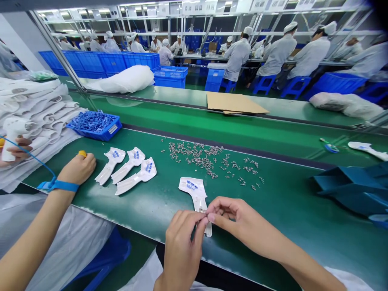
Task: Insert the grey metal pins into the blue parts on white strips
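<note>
My left hand (184, 238) and my right hand (239, 220) meet with pinched fingertips over the handle of a white plastic shell half (193, 188). That shell lies on the green bench, with small blue parts set in its wide end. A tiny metallic piece (202, 210) shows at the fingertips. Whatever is pinched there is mostly hidden by the fingers. Beyond my hands lies a loose spread of small metal parts (200, 155). To the left rest several similar white shells (142, 176) with blue parts inside.
A co-worker's hand (80, 165) with a blue wrist strap (65, 186) is at the left. Near it stand a blue bin (113, 128) of blue parts and stacked white shells (39, 105). Teal trays (348, 190) sit right; cardboard (236, 103) lies across the green belt (169, 117).
</note>
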Demonstrator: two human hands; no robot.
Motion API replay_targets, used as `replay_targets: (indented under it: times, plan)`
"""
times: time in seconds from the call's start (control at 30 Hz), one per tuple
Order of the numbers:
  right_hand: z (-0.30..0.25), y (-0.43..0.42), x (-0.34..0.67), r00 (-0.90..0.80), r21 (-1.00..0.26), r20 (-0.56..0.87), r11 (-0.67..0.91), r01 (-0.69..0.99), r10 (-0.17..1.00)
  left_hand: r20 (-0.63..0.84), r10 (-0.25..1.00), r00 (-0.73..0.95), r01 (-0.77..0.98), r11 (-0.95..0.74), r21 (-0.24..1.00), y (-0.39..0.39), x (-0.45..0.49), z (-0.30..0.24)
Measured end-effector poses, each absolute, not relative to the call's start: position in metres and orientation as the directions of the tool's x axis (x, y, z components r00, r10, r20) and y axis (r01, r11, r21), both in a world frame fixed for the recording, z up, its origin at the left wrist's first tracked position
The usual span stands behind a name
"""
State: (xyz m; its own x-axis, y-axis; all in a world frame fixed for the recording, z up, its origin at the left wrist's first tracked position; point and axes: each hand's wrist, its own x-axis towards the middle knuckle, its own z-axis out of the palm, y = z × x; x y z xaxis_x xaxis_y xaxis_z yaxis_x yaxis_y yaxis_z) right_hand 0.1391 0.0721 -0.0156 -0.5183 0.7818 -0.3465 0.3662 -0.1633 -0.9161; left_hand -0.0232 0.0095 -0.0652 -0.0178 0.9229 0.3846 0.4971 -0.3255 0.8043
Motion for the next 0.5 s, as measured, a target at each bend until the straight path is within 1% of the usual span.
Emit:
replay_targets:
  times: [0.13, 0.2, 0.27, 0.37, 0.43, 0.5]
  plan:
    - [-0.019, 0.075, 0.145, -0.519, -0.893, -0.363, -0.131, 0.430, 0.774, 0.377, 0.926, -0.001, 0.483, -0.330, 0.811, 0.009, -0.025, -0.069]
    - [-0.019, 0.077, 0.146, -0.520, -0.881, -0.361, -0.100, 0.462, 0.774, 0.382, 0.924, -0.002, 0.509, -0.328, 0.796, 0.011, -0.030, -0.071]
    - [-0.019, 0.080, 0.146, -0.512, -0.840, -0.371, -0.044, 0.541, 0.775, 0.372, 0.928, 0.013, 0.598, -0.305, 0.741, 0.016, -0.036, -0.073]
    - [-0.019, 0.085, 0.144, -0.507, -0.739, -0.395, 0.064, 0.671, 0.766, 0.304, 0.947, 0.105, 0.753, -0.276, 0.597, 0.022, -0.045, -0.078]
    - [-0.019, 0.089, 0.141, -0.525, -0.688, -0.399, 0.133, 0.713, 0.752, 0.250, 0.954, 0.168, 0.804, -0.279, 0.525, 0.024, -0.047, -0.082]
    - [-0.019, 0.093, 0.139, -0.549, -0.657, -0.393, 0.193, 0.729, 0.738, 0.218, 0.957, 0.193, 0.825, -0.278, 0.492, 0.024, -0.047, -0.085]
